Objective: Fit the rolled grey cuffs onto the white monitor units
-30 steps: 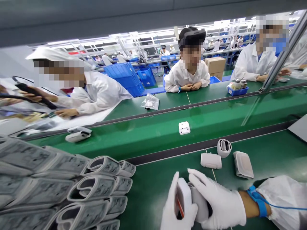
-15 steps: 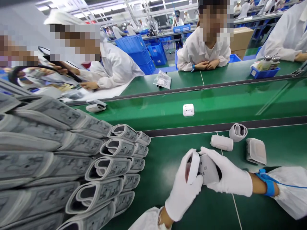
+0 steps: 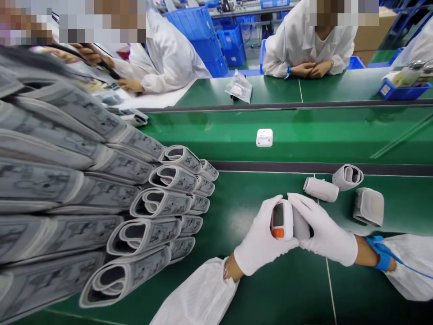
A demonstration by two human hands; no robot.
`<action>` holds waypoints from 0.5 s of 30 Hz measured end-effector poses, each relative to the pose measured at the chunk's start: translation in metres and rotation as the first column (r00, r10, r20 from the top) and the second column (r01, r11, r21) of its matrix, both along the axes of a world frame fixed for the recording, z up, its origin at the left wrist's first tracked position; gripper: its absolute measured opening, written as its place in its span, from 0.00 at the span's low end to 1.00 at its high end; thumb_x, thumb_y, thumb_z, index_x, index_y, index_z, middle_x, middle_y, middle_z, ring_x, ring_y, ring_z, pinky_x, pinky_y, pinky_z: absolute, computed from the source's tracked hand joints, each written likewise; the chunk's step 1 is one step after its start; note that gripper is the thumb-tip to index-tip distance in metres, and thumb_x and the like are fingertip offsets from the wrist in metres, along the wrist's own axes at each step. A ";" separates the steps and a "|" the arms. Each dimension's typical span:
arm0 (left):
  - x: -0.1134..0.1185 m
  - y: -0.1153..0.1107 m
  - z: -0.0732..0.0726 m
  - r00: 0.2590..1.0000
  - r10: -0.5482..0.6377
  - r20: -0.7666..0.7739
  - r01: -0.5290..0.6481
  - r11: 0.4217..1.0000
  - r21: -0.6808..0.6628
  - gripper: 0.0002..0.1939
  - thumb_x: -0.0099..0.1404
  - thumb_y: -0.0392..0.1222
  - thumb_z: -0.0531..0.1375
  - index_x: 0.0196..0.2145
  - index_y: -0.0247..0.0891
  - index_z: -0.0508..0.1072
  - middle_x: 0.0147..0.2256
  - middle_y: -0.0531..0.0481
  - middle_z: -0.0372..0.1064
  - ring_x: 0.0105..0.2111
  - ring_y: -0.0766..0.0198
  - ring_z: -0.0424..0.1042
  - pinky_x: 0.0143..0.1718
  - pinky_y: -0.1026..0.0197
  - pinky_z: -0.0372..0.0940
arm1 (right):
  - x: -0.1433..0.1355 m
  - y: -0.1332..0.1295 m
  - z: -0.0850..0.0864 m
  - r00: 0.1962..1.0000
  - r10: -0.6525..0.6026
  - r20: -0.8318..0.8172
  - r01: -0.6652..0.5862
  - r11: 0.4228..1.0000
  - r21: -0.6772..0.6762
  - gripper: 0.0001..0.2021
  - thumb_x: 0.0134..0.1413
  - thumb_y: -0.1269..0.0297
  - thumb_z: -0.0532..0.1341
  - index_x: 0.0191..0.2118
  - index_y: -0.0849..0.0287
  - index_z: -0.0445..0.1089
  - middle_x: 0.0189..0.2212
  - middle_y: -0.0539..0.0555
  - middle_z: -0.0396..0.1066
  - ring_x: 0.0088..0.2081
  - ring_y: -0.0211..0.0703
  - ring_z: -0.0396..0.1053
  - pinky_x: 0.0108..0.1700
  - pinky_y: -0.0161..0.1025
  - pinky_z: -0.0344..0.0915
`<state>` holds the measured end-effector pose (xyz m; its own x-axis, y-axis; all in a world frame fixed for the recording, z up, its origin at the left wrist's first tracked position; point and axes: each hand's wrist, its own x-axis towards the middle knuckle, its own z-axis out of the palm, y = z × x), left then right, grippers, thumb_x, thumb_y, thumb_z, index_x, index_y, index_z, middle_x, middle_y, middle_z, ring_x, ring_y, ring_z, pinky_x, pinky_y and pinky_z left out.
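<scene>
My left hand (image 3: 265, 239), in a white glove, is wrapped round a white device (image 3: 287, 220) with a dark screen and an orange button, its face turned up. Against the device's right side sits a rolled grey cuff (image 3: 300, 225), gripped by my gloved right hand (image 3: 326, 232). Device and cuff touch each other above the green table (image 3: 237, 289). Beyond my right hand lie a rolled cuff on its side (image 3: 320, 189), another cuff roll with its open end showing (image 3: 347, 177) and a cuff with a pale casing (image 3: 369, 206).
Stacked rolled grey cuffs (image 3: 162, 203) fill the left side. A white square part (image 3: 264, 137) lies on the green strip (image 3: 209, 131) ahead. Across it are a plastic bag (image 3: 240, 86), a blue tray (image 3: 402, 89) and people in white coats.
The device has turned so its screen and orange button show, and it is now pressed close to the cuff. The camera view has tilted down.
</scene>
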<state>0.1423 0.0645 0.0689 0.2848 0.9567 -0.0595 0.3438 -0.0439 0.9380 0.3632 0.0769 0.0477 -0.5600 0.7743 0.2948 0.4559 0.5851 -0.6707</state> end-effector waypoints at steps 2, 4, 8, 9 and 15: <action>0.004 -0.002 0.000 0.999 0.035 -0.002 -0.035 0.999 0.006 0.44 0.51 0.39 0.73 0.62 0.44 0.62 0.62 0.40 0.65 0.61 0.47 0.70 0.64 0.41 0.67 | 0.000 -0.003 -0.005 0.994 0.011 0.109 -0.019 0.997 0.075 0.56 0.60 0.49 0.71 0.80 0.51 0.33 0.75 0.70 0.47 0.75 0.76 0.44 0.69 0.72 0.59; 0.007 -0.004 0.001 0.997 0.074 0.002 -0.074 0.997 0.021 0.38 0.52 0.40 0.72 0.59 0.43 0.64 0.58 0.41 0.68 0.57 0.48 0.73 0.61 0.42 0.69 | 0.002 -0.007 -0.004 0.987 0.048 0.152 -0.070 0.988 0.139 0.66 0.51 0.39 0.74 0.80 0.56 0.30 0.76 0.73 0.43 0.75 0.84 0.37 0.67 0.79 0.54; 0.008 -0.002 0.003 0.984 0.176 0.011 -0.176 0.984 -0.002 0.30 0.53 0.39 0.68 0.53 0.41 0.64 0.50 0.44 0.72 0.52 0.51 0.76 0.58 0.43 0.69 | 0.003 -0.004 0.028 0.997 0.079 -0.002 -0.073 0.932 0.354 0.58 0.54 0.35 0.69 0.80 0.49 0.38 0.75 0.65 0.49 0.74 0.79 0.45 0.72 0.75 0.46; 0.008 -0.002 0.003 0.980 0.196 0.025 -0.196 0.981 -0.008 0.30 0.53 0.39 0.67 0.53 0.41 0.64 0.49 0.44 0.72 0.51 0.51 0.75 0.58 0.43 0.69 | 0.000 0.003 0.043 0.997 0.062 -0.038 -0.042 0.917 0.398 0.52 0.59 0.39 0.68 0.79 0.47 0.42 0.73 0.63 0.55 0.74 0.75 0.50 0.73 0.72 0.47; 0.003 -0.001 0.004 0.968 0.226 0.105 -0.213 0.969 -0.128 0.31 0.54 0.41 0.64 0.55 0.43 0.60 0.43 0.50 0.70 0.36 0.60 0.74 0.40 0.54 0.73 | -0.067 0.125 0.114 0.937 0.049 0.345 -0.159 0.941 0.300 0.27 0.64 0.61 0.65 0.67 0.58 0.67 0.58 0.62 0.74 0.57 0.62 0.73 0.59 0.57 0.69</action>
